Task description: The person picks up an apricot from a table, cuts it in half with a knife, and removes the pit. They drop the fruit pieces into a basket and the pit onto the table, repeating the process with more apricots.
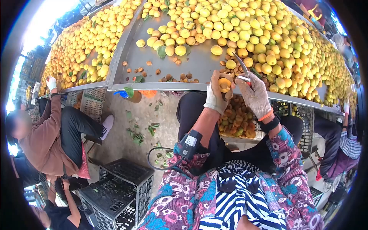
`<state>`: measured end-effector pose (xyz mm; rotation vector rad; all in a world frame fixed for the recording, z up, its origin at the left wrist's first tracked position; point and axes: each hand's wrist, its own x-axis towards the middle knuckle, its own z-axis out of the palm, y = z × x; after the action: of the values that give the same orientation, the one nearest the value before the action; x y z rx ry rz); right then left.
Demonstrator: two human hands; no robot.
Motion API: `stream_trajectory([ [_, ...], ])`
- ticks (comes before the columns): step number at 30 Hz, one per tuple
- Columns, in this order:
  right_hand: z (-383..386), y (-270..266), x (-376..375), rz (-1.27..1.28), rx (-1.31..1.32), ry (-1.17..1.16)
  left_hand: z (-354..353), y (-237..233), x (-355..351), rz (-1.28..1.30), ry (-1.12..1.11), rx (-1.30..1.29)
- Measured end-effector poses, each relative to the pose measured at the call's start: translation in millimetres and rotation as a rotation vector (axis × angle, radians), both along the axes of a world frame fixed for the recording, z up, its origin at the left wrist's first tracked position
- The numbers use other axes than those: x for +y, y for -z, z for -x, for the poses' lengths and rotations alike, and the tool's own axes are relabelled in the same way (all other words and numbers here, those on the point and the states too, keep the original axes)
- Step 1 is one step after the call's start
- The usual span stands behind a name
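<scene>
My left hand, in a soiled work glove, is closed around a cut apricot whose hollow orange inside faces up. In my gloved right hand is a curved knife, its blade pointing up and away, close to the apricot. Both hands are over the front rim of a metal table. Whole yellow apricots are heaped on the table beyond them. Below my hands, between my knees, a container holds many opened apricot halves.
Brown pits and loose leaves lie on the table. Black plastic crates stand on the floor at left. A seated person works at the left table section; another sits at right.
</scene>
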<state>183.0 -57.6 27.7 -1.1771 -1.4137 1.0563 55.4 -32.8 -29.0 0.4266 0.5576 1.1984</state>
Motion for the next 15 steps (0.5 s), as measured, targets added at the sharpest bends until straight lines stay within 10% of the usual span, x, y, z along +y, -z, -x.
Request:
stream_trajectory([
  [6, 3, 12, 2, -0.07, -0.131, 0.028, -4, -3, 1, 0.108, 0.007, 0.038],
  [15, 3, -26, 1, 0.468, 0.676, 0.094, 0, -6, 1, 0.013, 0.058, 0.049],
])
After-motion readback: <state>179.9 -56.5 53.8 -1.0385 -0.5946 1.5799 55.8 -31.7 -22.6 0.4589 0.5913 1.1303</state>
